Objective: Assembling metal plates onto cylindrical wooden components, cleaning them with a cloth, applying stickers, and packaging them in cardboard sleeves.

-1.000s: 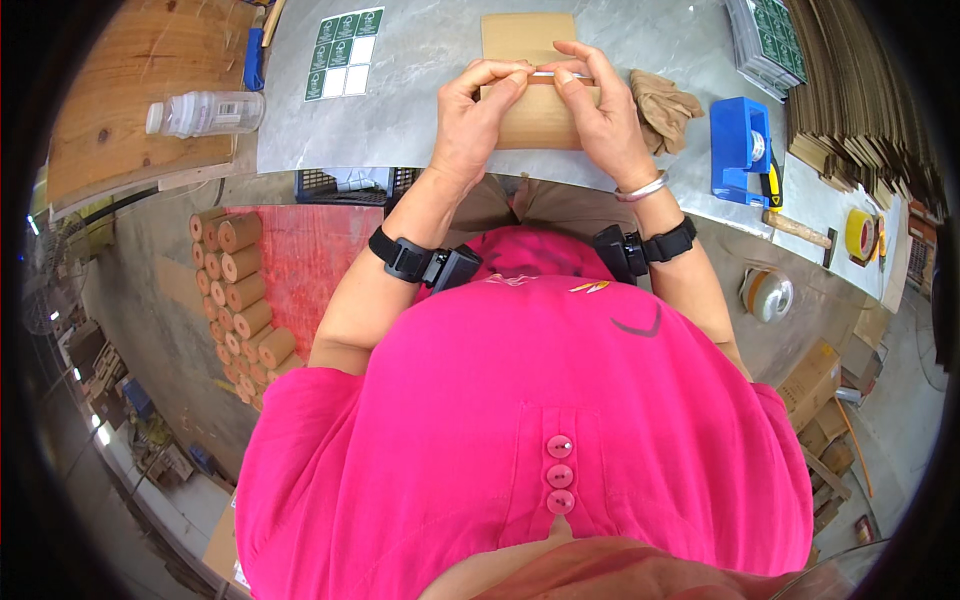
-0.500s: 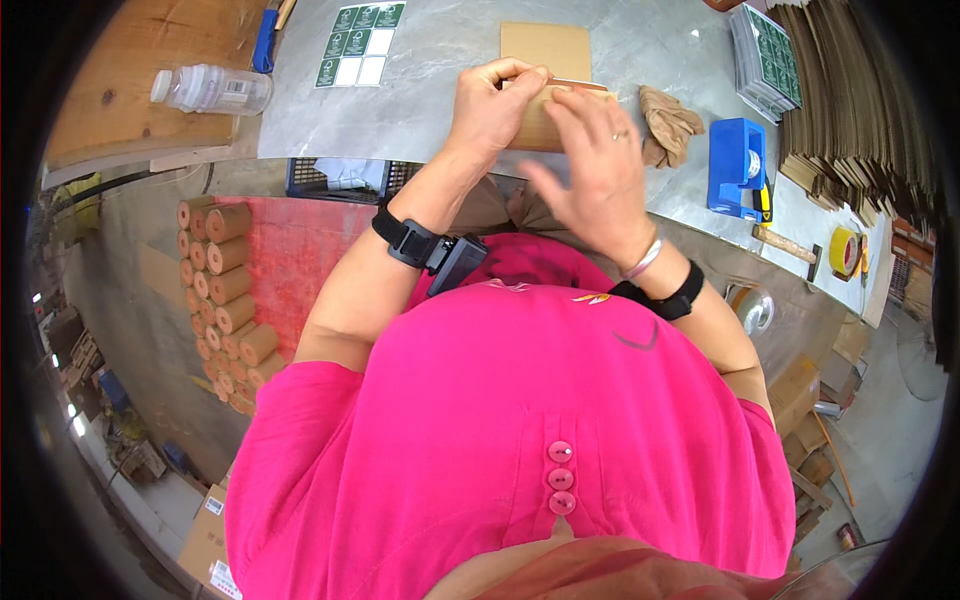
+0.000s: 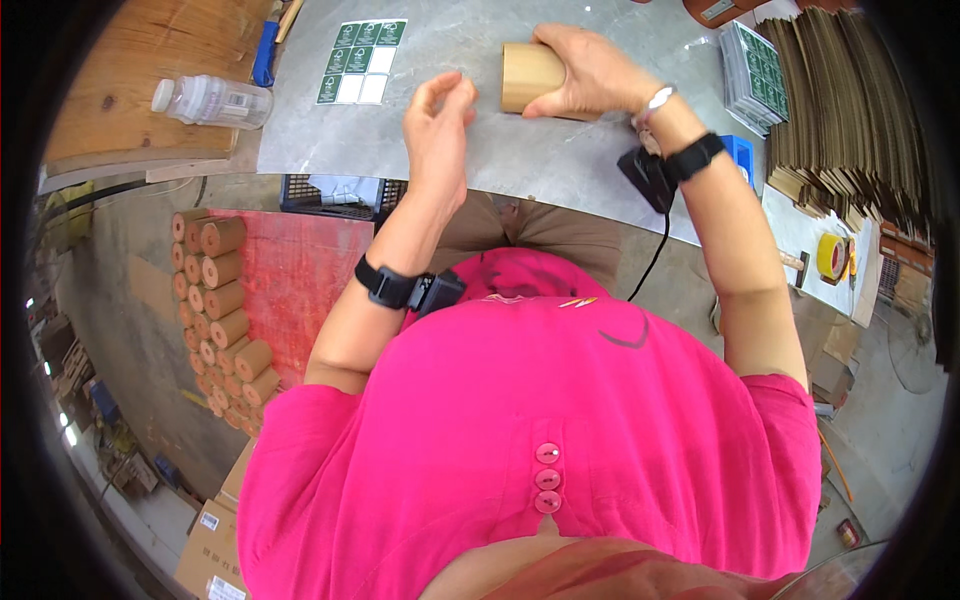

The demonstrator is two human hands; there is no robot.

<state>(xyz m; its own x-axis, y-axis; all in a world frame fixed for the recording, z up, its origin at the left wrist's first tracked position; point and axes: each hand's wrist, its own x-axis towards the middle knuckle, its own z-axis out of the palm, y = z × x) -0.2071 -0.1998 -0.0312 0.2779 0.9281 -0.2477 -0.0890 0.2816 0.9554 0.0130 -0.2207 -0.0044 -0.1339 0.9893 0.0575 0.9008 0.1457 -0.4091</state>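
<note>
- Right hand (image 3: 590, 70) sits on top of a tan cardboard tube (image 3: 532, 78) lying on its side on the grey table (image 3: 540, 160), fingers wrapped over it and pressing it down. The tube is at the far middle of the table, just beyond the left hand.
- Left hand (image 3: 438, 120) hovers just left of the tube, not touching it from what I can see. Fingers are loosely curled with thumb and fingertips close together; I can't tell if there's anything tiny pinched in there.
- Table top is a flat grey sheet, a bit scuffed. On the far left of it there's a sheet of green and white stickers (image 3: 362, 62), some squares already peeled off.
- Left of that sits a wooden board (image 3: 140, 90) with a clear plastic bottle (image 3: 210, 100) lying on its side, and a blue tool handle (image 3: 265, 55) near the edge.
- Right side is busy: a stack of green sticker sheets (image 3: 752, 75), a big pile of flat brown cardboard (image 3: 850, 110) and a yellow tape roll (image 3: 832, 256).
- Down on the floor to the left, a red mat (image 3: 300, 280) with rows of finished cardboard tubes (image 3: 222, 300) lined up beside it, plus a dark crate (image 3: 340, 195) tucked under the table edge.
- Cardboard boxes (image 3: 215, 540) at the lower left; looks like a concrete workshop floor.
</note>
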